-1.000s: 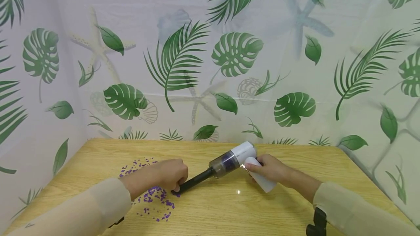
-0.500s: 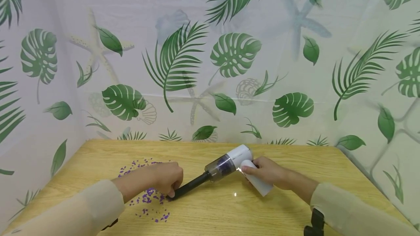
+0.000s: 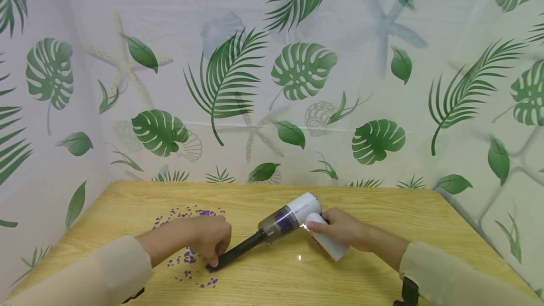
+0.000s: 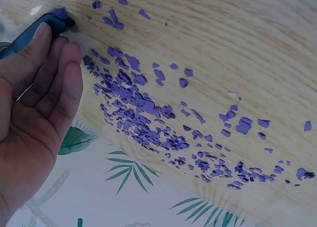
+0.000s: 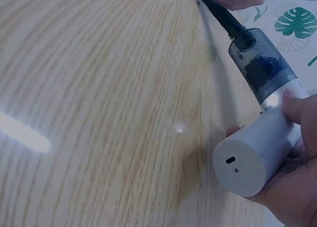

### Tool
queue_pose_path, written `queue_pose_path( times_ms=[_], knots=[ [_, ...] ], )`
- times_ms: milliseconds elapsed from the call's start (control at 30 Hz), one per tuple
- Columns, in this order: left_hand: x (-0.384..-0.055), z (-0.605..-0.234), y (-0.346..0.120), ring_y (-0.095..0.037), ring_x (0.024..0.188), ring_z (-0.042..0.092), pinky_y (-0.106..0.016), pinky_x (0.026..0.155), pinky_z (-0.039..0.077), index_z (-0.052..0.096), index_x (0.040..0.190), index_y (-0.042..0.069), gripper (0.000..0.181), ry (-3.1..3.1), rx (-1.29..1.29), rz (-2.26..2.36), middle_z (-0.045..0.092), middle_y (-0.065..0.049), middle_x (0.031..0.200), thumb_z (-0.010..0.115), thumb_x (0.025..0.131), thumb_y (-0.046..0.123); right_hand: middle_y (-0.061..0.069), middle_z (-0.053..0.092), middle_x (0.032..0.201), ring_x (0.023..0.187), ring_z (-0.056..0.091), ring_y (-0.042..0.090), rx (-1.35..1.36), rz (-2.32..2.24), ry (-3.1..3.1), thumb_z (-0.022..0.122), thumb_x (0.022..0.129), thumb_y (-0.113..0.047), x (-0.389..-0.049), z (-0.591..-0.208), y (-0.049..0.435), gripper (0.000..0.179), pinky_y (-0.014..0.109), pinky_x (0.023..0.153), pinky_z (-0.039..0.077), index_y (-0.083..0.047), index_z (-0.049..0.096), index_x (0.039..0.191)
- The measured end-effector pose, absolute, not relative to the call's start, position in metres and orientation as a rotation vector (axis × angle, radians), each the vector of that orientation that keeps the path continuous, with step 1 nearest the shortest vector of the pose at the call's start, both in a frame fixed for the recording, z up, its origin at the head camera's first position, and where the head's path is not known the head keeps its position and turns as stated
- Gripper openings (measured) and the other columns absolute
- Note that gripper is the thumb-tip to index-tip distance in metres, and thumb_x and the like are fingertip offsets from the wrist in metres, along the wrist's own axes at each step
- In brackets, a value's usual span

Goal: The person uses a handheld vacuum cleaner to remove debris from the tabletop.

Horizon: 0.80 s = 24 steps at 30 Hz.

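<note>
A white handheld vacuum cleaner (image 3: 304, 208) slants over the table, its clear dust cup partly filled with purple bits and its black nozzle (image 3: 240, 250) pointing left and toward me. My right hand (image 3: 346, 229) grips the white handle, thumb on top. Near the nozzle tip, my left hand (image 3: 211, 236) pinches the black tube between thumb and fingers. Purple paper scraps (image 4: 143, 118) are strewn over the wood, densest beside the left hand in the left wrist view. One scrap (image 4: 60, 13) shows right at the nozzle's mouth. The left forearm hides part of the scraps in the head view.
The light wooden table (image 3: 365, 273) runs back to a white curtain (image 3: 272, 79) printed with green leaves and starfish. A similar curtain side closes in the left and right. A dark wrist strap (image 3: 410, 292) sits on the right sleeve.
Both hands and the vacuum cleaner have moved left and toward me, the nozzle tip sliding along the table. Fewer scraps lie around the tip, and some at the back have come into sight.
</note>
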<state>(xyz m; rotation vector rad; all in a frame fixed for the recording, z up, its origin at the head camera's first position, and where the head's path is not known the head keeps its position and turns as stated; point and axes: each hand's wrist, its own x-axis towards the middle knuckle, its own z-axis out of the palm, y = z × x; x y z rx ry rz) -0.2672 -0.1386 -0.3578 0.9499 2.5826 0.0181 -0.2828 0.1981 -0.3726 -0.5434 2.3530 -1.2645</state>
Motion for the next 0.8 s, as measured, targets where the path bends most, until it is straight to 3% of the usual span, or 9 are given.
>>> queue_pose_path(
  times_ms=[400,567,800],
  knots=[
    [-0.259,-0.355,-0.144,-0.003,0.041,0.054,-0.018,0.049,0.048,0.069,0.063,0.015,0.022,2.47,0.864,0.028,0.062,0.006,0.05,0.087,0.074,0.009,0.011,0.068,0.082,0.069,0.061,0.015,-0.556,-1.265,2.352,0.057,0.102,-0.031,-0.275,-0.376,0.188,0.036,0.033,0.063,0.054,0.004,0.063,0.097],
    [-0.259,-0.354,-0.148,0.001,0.044,0.053,-0.015,0.048,0.046,0.069,0.062,0.015,0.022,2.429,0.9,0.036,0.062,0.01,0.051,0.09,0.068,0.009,0.01,0.066,0.084,0.07,0.06,0.016,-0.531,-1.282,2.308,0.054,0.103,-0.033,-0.274,-0.377,0.186,0.039,0.032,0.064,0.053,0.005,0.062,0.1],
    [-0.27,-0.353,-0.155,0.001,0.057,0.056,-0.015,0.056,0.048,0.068,0.072,0.014,0.02,2.514,0.969,0.099,0.063,0.011,0.063,0.087,0.068,0.008,0.013,0.067,0.082,0.071,0.063,0.019,-0.461,-1.361,2.261,0.05,0.105,-0.034,-0.28,-0.375,0.192,0.043,0.034,0.065,0.055,0.009,0.058,0.106]
  ],
)
